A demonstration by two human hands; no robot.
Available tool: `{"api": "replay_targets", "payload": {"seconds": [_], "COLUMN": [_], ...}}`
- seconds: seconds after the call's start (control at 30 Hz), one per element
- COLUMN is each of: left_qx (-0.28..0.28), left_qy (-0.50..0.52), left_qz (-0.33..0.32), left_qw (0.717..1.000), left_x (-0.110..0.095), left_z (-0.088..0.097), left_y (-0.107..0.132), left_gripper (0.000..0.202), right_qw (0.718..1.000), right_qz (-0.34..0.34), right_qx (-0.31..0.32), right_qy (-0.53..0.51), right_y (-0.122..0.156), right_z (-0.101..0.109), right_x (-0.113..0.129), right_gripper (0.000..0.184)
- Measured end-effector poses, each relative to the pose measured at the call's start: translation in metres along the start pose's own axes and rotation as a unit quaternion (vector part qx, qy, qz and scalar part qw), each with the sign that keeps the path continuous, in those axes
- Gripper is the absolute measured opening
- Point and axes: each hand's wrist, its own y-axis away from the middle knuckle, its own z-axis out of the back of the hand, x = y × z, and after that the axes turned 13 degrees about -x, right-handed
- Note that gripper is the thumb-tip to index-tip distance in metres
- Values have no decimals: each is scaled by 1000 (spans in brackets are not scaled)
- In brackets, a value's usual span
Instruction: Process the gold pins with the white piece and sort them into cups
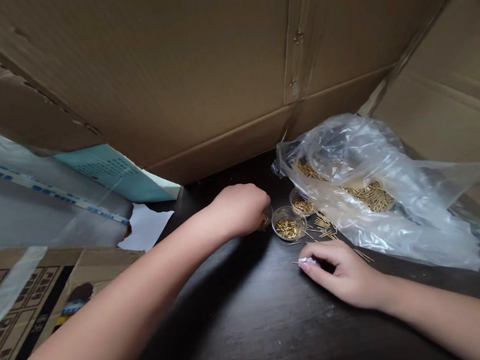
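Note:
My left hand (244, 208) is curled, knuckles up, over a small clear cup of brass pieces (264, 220). Its fingertips are hidden, so whatever they hold cannot be seen. My right hand (340, 273) pinches a thin brass pin (295, 263) between thumb and forefinger, with a small whitish piece at the fingertips. Just beyond that hand stands a round clear cup (276, 231) with short brass pieces (287, 229) in it. Another cup of small copper-coloured pieces (303, 205) touches it behind. Loose brass pins (324, 226) lie scattered on the dark table (260, 320).
A crumpled clear plastic bag (412, 233) holding many brass pins (371, 196) lies at the right. Cardboard walls (188, 62) rise at the back and right. At the left are a printed carton (17, 312), a pale blue box (109, 171) and white paper (146, 226).

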Motion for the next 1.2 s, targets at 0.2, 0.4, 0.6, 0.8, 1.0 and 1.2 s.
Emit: {"api": "replay_targets", "payload": {"seconds": [0.2, 0.4, 0.6, 0.8, 1.0, 1.2], "left_qx": [-108, -78, -98, -79, -29, -19], "left_qy": [374, 674, 718, 762, 818, 806], "left_qz": [70, 179, 224, 256, 287, 279], "left_qw": [919, 712, 652, 590, 498, 522], "left_x": [3, -40, -73, -77, -82, -82], "left_z": [14, -31, -90, -104, -103, -103], "left_y": [39, 85, 89, 89, 90, 92], "left_gripper": [16, 32, 34, 35, 34, 32], "right_qw": [994, 984, 973, 972, 951, 936], "right_qz": [65, 117, 156, 180, 253, 287], "right_qx": [-82, -115, -162, -150, -141, -131], "right_qy": [-38, -76, -53, -14, 106, 158], "right_y": [3, 9, 9, 7, 9, 11], "right_z": [-1, 0, 0, 0, 5, 8], "right_x": [1, 6, 9, 9, 10, 11], "right_gripper": [11, 20, 27, 30, 28, 24]}}
